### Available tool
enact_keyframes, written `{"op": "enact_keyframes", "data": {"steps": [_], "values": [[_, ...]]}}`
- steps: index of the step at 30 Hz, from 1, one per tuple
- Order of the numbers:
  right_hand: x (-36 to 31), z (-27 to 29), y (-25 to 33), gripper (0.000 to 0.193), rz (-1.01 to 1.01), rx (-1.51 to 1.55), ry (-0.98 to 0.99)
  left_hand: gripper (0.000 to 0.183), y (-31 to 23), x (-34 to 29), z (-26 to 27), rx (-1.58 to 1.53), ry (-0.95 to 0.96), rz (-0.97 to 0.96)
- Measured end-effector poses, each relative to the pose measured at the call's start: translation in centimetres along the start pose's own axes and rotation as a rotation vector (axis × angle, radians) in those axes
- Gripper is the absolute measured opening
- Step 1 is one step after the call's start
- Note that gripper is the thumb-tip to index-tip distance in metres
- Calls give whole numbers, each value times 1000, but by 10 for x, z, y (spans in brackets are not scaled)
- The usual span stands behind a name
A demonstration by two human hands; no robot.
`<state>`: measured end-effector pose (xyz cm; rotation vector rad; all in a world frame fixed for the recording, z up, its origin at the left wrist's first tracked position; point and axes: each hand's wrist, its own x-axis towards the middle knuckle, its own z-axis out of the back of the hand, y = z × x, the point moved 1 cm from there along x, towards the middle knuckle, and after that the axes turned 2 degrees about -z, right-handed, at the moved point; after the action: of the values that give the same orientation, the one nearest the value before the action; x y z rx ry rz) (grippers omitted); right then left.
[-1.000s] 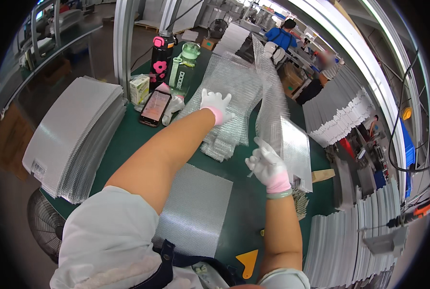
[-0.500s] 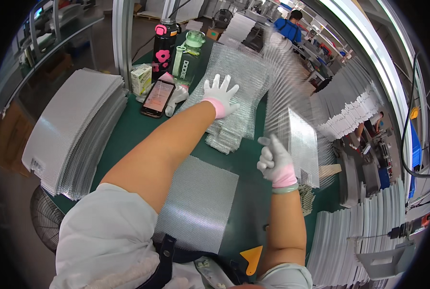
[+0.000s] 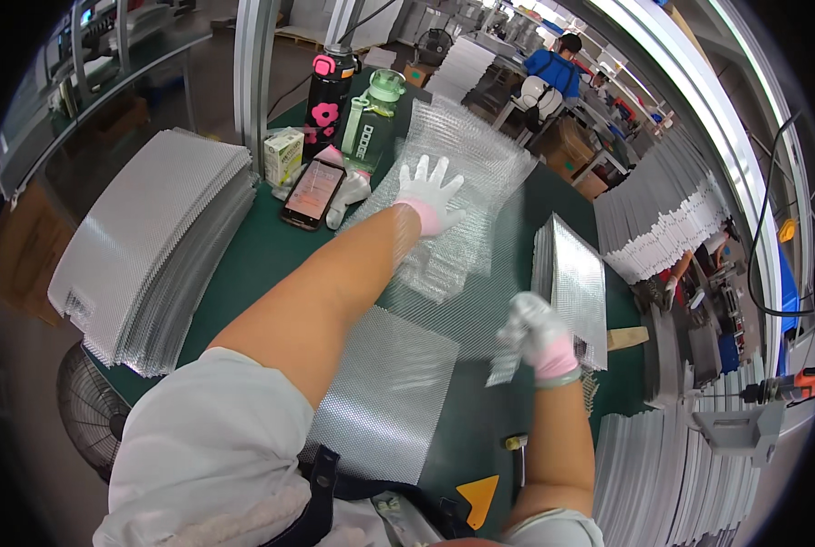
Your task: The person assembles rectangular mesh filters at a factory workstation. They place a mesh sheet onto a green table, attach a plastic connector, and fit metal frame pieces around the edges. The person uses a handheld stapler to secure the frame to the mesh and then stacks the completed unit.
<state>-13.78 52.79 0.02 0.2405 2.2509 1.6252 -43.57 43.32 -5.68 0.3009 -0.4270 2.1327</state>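
My left hand [image 3: 430,193], in a white glove with a pink cuff, lies flat with spread fingers on a loose pile of crinkled silvery mesh sheets [image 3: 439,260]. The right hand [image 3: 539,337], gloved alike, is smeared by motion, and its fingers are closed on the corner of a thin, see-through mesh sheet [image 3: 467,314]. That blurred sheet spreads across the table's middle toward the pile. Partly beneath it, close to my body, lies a flat silvery sheet with a fine dotted pattern [image 3: 380,401].
A tall stack of silvery sheets [image 3: 152,228] stands left; a smaller stack [image 3: 576,292] stands right. A phone [image 3: 314,193], small box [image 3: 284,155], black bottle [image 3: 327,100] and green bottle [image 3: 371,123] sit at the back left. A yellow scraper [image 3: 477,500] lies near my right forearm.
The mesh sheet in my right hand has swung from upright at the right down and leftward over the table. My right hand has dropped slightly; the left still presses the pile.
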Motion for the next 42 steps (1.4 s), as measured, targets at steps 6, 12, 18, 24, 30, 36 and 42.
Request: {"op": "enact_keyframes", "data": {"steps": [6,12,18,24,30,36,42], "values": [[-82,24,24,29,196,-57,-142,75,-4,-3,9,29,17,-23],[-129,24,32,23,121,-37,-263,72,-6,-5,16,98,-51,-133],[-148,18,30,23,98,-65,-371,72,-7,-6,15,103,-75,-145],[-222,33,43,26,135,-194,-387,74,-1,3,7,-20,102,48],[-274,34,21,28,218,-278,-593,73,-3,10,16,2,299,40],[-286,19,8,15,574,-164,-834,75,-11,17,46,212,302,-73],[-286,-9,-19,10,646,-266,-686,80,-90,-58,141,-683,563,-99]]}}
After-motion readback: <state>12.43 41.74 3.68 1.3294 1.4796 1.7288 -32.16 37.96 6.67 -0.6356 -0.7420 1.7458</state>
